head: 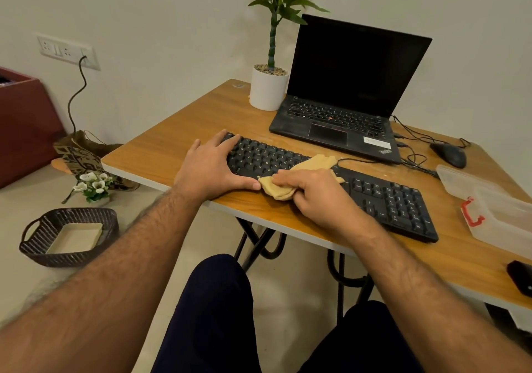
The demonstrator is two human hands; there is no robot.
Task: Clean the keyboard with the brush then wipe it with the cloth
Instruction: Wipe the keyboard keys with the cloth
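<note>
Dark-trousered knees are seen nearest, below the tabletop (178,130) edge. A tan cloth (302,171) is bunched in the curled fingers (290,181) of the right hand (319,197) and pressed on the middle keys of the black keyboard (397,200), which lies near the front edge, evidently for wiping. The keyboard's left end is pinned by the left hand (210,165), fingers straight and spread, probably so it cannot slide. No brush is seen. A laptop (345,84) stands behind.
</note>
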